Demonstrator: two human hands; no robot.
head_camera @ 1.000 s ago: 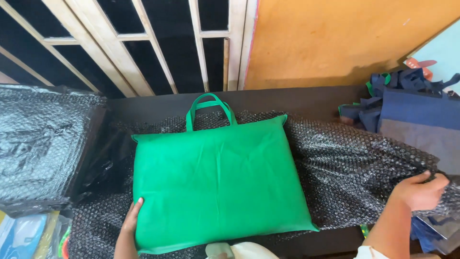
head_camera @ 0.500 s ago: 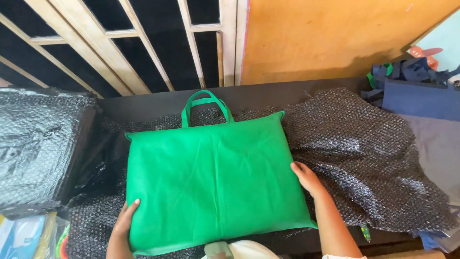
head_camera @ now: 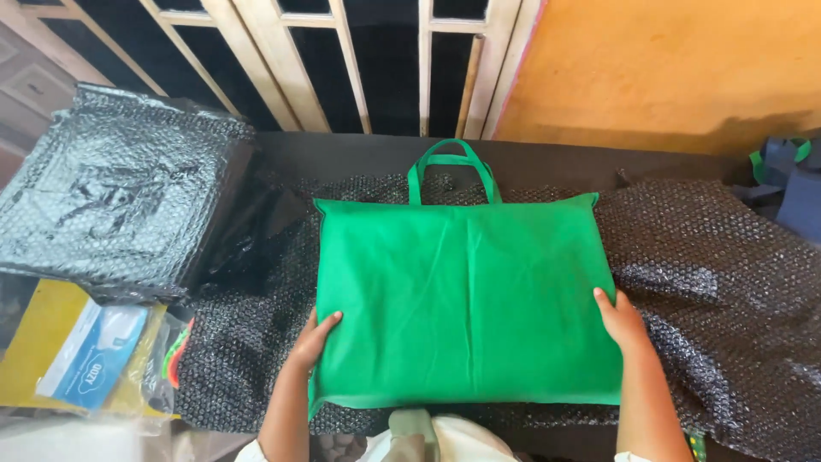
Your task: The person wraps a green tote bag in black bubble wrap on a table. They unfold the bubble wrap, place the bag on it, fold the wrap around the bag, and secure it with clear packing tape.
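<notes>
At the bottom edge of the frame, two bare forearms come up from below. The left hand (head_camera: 313,339) sits at the lower left edge of a flat green fabric bag (head_camera: 466,295), fingers spread loosely and laid over the bag's side, thumb on top; whether it pinches the cloth or only presses on it I cannot tell. The right hand (head_camera: 622,321) rests against the bag's right edge in the lower right of centre, fingers flat and together, palm down on the fabric, closed around nothing that shows.

The bag lies flat in the middle of the frame on a sheet of black bubble wrap (head_camera: 727,282), which spreads out to the right and left beneath it. Its two green loop handles (head_camera: 451,167) point toward the top of the frame.

At lower left lies a yellow packet with a blue and white card (head_camera: 81,355). Above it, at upper left, sits a stack of folded black bubble wrap (head_camera: 111,197). At far right, dark blue fabric items (head_camera: 791,184) are piled. Along the top run pale wooden window bars (head_camera: 342,60), with an orange wall (head_camera: 676,68) at upper right.
</notes>
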